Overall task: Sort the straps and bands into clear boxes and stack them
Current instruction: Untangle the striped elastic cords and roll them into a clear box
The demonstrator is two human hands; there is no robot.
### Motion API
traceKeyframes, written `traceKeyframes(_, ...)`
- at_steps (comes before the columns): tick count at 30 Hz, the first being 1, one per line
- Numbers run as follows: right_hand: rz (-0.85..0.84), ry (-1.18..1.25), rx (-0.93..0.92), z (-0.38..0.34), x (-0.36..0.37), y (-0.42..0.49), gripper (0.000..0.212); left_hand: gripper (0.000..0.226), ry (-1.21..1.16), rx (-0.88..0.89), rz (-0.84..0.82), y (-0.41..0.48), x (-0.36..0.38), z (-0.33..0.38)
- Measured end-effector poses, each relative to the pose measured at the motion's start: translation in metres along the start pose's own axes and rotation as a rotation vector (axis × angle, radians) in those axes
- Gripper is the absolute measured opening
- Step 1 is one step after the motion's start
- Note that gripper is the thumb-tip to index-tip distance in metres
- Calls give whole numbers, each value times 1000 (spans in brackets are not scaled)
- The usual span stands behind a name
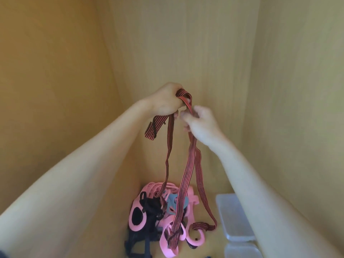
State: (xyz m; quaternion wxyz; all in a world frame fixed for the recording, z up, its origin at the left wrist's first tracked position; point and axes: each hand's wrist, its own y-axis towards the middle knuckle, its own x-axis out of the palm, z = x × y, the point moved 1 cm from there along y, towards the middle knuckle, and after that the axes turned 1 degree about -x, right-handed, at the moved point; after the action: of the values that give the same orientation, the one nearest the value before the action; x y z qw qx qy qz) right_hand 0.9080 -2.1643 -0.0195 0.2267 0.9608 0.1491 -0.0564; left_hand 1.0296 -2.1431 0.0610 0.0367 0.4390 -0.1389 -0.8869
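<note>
Left hand: the left hand (165,101) is gripping the gathered top fold of the striped strap (188,168), with its fingers curled tight round it.
Right hand: the right hand (200,123), just beside and slightly below the left, is pinching one run of the same strap between curled fingers and thumb.
Strap: it is hanging from both hands in long limp loops. A short end is dangling under the left hand, and the lowest loops are trailing onto the pile (149,211) well below.
Pile: pink bands and black straps are lying tangled together.
Clear boxes: the clear boxes (234,220) are sitting under the right forearm, beside the pile.
Handling: the strap is looking light, soft and floppy, so it will probably not keep a shape. Its trailing loops may be snagging the pile.
Hold: gathering it fold over fold near the top seems best.
</note>
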Motion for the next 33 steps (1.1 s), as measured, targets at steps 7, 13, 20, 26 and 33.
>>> traceKeyframes(7,-56,317,34,-28,-12,20,27,17,-336,-53,40,-29,33,-44)
traceKeyframes(13,33,341,6,-50,-27,42,25,19,-457,-196,-1,-54,88,-106)
traceKeyframes(20,405,516,73,-25,-63,52,23,25,-487,-294,-43,-66,101,-151)
traceKeyframes(26,431,191,308,38,-70,40,13,35,-534,-281,-33,-55,81,-140)
traceKeyframes(33,-27,-172,355,77,-55,13,17,46,-416,-200,-33,-32,43,-108)
